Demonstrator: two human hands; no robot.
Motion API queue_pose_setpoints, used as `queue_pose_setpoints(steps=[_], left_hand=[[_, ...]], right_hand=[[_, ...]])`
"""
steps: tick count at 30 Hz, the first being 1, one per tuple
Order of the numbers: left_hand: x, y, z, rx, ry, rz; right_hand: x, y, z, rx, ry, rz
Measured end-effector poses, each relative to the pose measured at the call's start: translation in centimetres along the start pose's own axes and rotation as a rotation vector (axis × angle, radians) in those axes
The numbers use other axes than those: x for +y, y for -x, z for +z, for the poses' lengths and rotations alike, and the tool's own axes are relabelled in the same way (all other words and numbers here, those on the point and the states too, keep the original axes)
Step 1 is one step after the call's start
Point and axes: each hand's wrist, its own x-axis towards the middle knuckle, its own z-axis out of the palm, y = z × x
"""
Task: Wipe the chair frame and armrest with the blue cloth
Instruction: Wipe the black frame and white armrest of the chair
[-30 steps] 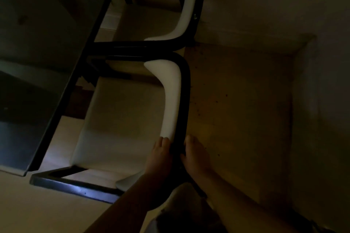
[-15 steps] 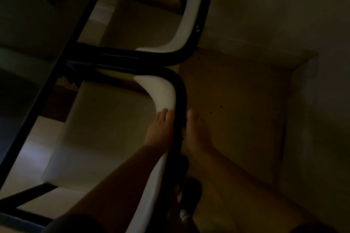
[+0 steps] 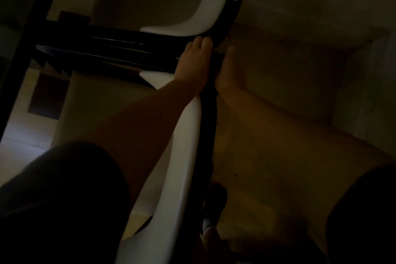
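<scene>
Both hands clamp the black chair frame [image 3: 209,126] at its far corner, left hand [image 3: 194,66] inside over the white armrest [image 3: 182,156], right hand [image 3: 227,70] outside, fingers pressed together; rail runs near-far; blue cloth not discernible, too dark.

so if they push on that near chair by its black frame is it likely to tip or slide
Sliding looks more likely: the chair frame is a continuous dark rail that looks rigid, on what looks like a smooth floor. The left hand and right hand flank the rail high up, so a hard push might rock it.
</scene>
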Motion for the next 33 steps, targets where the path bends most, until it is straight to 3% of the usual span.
queue_pose_setpoints(steps=[4,8,11,22,33], left_hand=[[0.2,0.4,0.0,0.055,0.060,0.042],[-0.5,3.1,-1.3,0.054,0.136,0.117],[-1.0,6.8,-1.9,0.030,0.185,0.083],[1.3,18.9,-2.1,-0.088,0.085,0.086],[2.6,37.8,-2.6,-0.159,0.067,0.061]], right_hand=[[1.6,-0.2,-1.2,-0.039,0.236,-0.115],[1.3,1.2,-2.0,0.022,0.249,-0.201],[1.2,4.5,-1.7,-0.052,0.198,-0.299],[5.2,17.6,-1.9,-0.203,0.135,-0.313],[9.5,34.7,1.6,-0.329,0.099,-0.189]])
